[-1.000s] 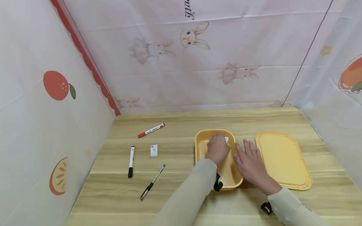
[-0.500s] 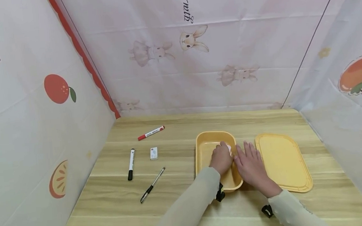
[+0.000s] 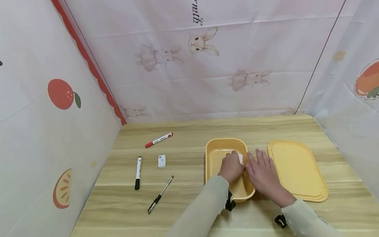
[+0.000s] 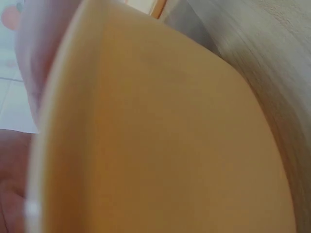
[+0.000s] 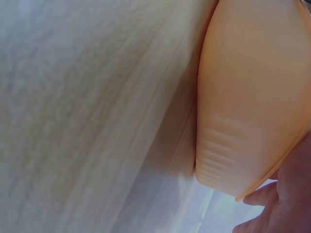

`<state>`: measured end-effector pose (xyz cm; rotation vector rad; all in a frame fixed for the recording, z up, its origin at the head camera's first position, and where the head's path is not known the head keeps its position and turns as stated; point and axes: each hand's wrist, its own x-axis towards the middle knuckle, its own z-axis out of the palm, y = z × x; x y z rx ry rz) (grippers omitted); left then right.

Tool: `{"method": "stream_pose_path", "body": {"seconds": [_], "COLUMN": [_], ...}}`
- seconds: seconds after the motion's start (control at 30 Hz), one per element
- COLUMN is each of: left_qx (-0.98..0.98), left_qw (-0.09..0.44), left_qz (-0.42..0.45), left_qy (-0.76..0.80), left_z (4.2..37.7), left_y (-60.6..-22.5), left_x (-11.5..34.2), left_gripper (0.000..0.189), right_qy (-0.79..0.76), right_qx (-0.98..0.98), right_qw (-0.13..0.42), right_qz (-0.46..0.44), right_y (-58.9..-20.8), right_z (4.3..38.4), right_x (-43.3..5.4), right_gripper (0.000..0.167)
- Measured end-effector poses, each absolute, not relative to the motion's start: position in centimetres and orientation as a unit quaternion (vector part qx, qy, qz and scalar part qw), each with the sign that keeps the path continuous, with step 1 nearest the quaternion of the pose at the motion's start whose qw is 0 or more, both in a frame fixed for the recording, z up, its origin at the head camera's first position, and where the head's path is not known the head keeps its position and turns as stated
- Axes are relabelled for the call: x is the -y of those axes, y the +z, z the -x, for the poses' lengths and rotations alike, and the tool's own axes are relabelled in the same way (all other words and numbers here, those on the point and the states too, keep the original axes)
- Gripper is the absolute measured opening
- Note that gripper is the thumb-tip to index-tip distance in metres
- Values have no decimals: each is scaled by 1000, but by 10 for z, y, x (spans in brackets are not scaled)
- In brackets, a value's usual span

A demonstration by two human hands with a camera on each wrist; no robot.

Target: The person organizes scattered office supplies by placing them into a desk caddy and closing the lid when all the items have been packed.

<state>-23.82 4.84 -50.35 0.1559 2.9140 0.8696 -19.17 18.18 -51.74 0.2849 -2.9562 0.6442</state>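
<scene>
Tabletop [image 3: 118,230]: a yellow box [image 3: 225,140] stands on it, the lid [image 3: 297,169] lying apart at its right. Chief risk, in my judgement: the box slides or twists if pressure inside outweighs the steadying contact. The right hand [image 3: 263,175] has its fingers straight, bearing against the rim without clasping it; a slip could nudge the lid, just beside. The left hand [image 3: 231,166], inside the box, is curled and appears clamped on a pale piece [image 3: 240,158] near the right inner wall; that piece, largely covered, could work loose if the grip slackens.

Views: only the head view shows the lid and pale piece. The right wrist view adds the base edge meeting the tabletop. The left wrist view, mostly box wall, cannot confirm the left grip.
</scene>
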Motion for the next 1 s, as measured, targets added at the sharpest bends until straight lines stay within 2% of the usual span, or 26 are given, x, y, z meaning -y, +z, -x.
{"method": "stream_pose_path", "body": {"seconds": [0.2,0.77,1.0], "left_qx": [-968,-988,-986], "left_qw": [53,-4,-17], "left_qz": [-45,-91,-100], "left_qy": [242,127,135], "left_z": [238,235,237], "left_y": [-500,-505,-500], "left_x": [-46,-34,-27], "left_gripper": [49,80,79], "right_qy": [215,214,209], "right_qx": [971,972,973], "right_qw": [45,38,33], "right_qz": [-93,-94,-96], "right_y": [-514,-519,-517], "right_z": [194,194,194], "right_x": [-182,-181,-184], "right_gripper": [54,55,57]}}
